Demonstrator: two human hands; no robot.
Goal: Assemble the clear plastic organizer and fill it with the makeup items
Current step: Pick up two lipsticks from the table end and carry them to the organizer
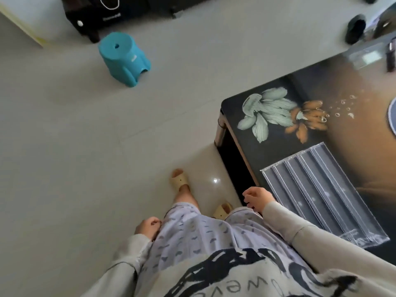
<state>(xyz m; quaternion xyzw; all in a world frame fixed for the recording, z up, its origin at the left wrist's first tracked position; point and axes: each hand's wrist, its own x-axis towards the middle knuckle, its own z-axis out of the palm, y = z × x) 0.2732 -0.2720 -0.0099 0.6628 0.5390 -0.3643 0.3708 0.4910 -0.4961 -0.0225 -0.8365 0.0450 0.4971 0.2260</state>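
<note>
I noted the left hand (147, 228) and right hand (258, 199) loosely curled, grasping nothing. The clear organizer panels (321, 194) lay flat on the table (342, 86), near the right hand. The sweatshirt (235, 275) lettering was too distorted to read.

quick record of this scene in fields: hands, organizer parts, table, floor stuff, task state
left hand: left hand loosely curled by the leg, holds nothing
right hand: right hand loosely curled near the table corner, holds nothing
organizer: clear panels lie flat on the table, untouched
table: table dark and glossy, with a fish picture
floor: blue stool stands apart from the table
task state: assembly not yet begun
</note>
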